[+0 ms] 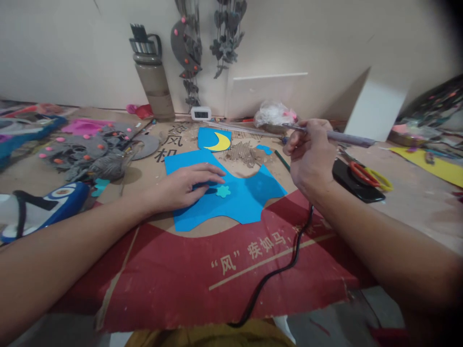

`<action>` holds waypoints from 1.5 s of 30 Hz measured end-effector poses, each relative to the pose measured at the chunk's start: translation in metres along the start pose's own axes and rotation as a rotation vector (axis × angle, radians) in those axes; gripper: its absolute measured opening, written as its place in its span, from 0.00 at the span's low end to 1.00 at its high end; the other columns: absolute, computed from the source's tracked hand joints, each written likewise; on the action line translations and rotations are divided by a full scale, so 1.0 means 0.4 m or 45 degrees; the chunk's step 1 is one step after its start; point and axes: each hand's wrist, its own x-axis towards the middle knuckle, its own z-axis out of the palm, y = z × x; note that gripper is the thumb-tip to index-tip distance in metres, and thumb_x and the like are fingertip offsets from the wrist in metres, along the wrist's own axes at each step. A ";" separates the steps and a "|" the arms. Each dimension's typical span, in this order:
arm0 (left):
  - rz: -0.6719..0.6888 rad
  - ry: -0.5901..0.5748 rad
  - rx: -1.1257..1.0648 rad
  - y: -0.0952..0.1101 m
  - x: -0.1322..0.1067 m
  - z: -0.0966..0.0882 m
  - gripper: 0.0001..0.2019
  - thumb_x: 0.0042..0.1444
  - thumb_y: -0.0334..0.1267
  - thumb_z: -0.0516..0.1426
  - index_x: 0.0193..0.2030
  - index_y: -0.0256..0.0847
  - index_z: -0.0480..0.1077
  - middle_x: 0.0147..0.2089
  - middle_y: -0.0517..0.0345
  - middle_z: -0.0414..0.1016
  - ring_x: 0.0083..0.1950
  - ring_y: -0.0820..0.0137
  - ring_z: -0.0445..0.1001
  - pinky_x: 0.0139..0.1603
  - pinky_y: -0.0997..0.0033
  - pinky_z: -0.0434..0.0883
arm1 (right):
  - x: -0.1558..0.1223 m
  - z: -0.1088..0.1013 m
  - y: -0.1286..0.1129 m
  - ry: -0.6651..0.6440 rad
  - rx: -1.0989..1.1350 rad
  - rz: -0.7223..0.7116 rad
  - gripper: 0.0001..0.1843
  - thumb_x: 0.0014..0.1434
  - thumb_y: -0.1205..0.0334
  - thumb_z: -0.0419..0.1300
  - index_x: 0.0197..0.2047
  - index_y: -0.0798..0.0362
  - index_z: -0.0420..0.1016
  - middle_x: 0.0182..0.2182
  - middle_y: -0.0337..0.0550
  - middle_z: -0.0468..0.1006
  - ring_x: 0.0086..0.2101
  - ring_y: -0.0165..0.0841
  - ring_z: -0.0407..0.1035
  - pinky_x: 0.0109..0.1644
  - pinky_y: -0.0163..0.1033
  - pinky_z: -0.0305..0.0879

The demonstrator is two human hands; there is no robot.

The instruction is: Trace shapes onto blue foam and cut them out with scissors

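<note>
My left hand (190, 185) lies on a cut blue sheet (235, 207), fingers stretched out. Beside its fingertips, a small mint-green flower shape (223, 191) rests on that sheet. Raised to the right, my right hand (313, 154) is closed around a long slim tool (350, 139). One end is thin and dark, the other thicker and greyish; its exact kind is unclear. Behind the sheet sits a blue piece (200, 140) carrying a yellow crescent moon (220, 142). A black cord (277, 272) runs from below my right wrist to the front edge; where it connects is hidden.
Scissors (365, 174) lie on a black phone (352, 185) at right. A bottle (155, 91) and small clock (201, 113) stand by the wall. Grey felt pieces (81, 149) and a blue-white object (68, 197) occupy the left. Red cardboard (162, 284) covers the front.
</note>
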 end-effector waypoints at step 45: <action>0.084 -0.037 0.044 -0.010 -0.002 0.027 0.13 0.66 0.38 0.55 0.50 0.47 0.80 0.54 0.53 0.82 0.57 0.61 0.77 0.60 0.56 0.71 | -0.006 -0.002 -0.020 -0.215 -0.224 -0.033 0.17 0.63 0.43 0.59 0.32 0.47 0.69 0.19 0.33 0.65 0.19 0.27 0.61 0.22 0.35 0.56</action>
